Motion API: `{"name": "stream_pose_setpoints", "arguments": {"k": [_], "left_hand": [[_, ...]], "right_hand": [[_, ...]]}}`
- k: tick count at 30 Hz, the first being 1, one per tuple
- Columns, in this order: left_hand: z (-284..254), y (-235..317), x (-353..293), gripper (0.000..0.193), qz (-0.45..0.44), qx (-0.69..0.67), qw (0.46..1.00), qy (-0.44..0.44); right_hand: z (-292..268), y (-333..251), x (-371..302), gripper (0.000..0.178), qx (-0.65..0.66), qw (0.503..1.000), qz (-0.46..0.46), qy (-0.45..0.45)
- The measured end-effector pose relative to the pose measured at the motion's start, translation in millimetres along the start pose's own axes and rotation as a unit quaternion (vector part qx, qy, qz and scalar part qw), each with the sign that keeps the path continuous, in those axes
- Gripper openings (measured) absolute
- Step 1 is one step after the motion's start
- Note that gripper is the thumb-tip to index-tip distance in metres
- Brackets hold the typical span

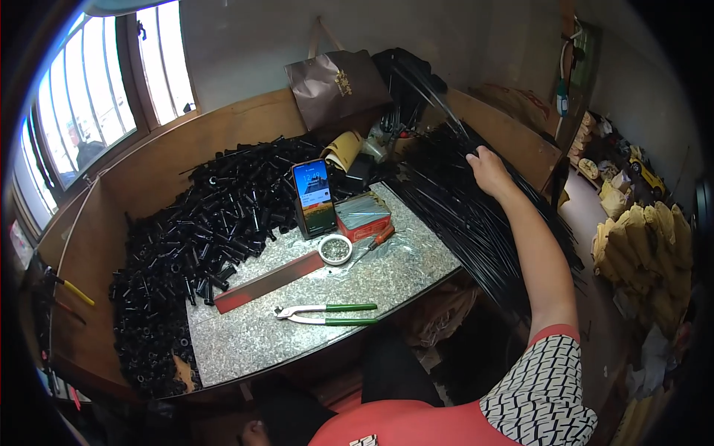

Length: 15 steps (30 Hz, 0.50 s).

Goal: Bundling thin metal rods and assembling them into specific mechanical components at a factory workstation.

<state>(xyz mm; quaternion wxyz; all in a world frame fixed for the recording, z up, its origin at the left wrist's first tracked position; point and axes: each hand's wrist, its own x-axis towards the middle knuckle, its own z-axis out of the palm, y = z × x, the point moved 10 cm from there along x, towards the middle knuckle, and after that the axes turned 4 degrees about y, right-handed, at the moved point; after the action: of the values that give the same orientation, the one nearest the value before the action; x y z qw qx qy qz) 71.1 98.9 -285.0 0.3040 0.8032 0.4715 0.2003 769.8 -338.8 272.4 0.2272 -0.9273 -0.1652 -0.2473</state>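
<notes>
My right hand is stretched out to the far right, closed over a large heap of long thin black rods. One or more blurred black rods rise from its fingers, slanting up and to the left; I cannot tell how many. My left hand is low at the bottom edge beside my dark-trousered leg, its fingers mostly hidden. On the speckled tabletop, pliers with green handles lie nearest me. Behind them are a red-edged flat bar, a white bowl of small metal parts and an orange-handled screwdriver.
A big pile of black tubular parts covers the table's left side. A lit phone stands upright beside a red box of thin rods. Wooden boards border the back. Yellowish bundles stand on the right.
</notes>
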Motion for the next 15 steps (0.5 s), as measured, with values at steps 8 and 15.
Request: {"name": "stream_pose_setpoints", "arguments": {"k": [8, 15], "left_hand": [[-161, 345, 7, 0.011, 0.206, -0.153, 0.944, 0.207], [-169, 531, 35, 0.104, 0.405, -0.007, 0.895, 0.188]], "right_hand": [[18, -155, -63, 0.018, 0.278, 0.95, -0.098, -0.105], [33, -268, -165, 0.019, 0.405, 0.86, -0.169, -0.262]]}}
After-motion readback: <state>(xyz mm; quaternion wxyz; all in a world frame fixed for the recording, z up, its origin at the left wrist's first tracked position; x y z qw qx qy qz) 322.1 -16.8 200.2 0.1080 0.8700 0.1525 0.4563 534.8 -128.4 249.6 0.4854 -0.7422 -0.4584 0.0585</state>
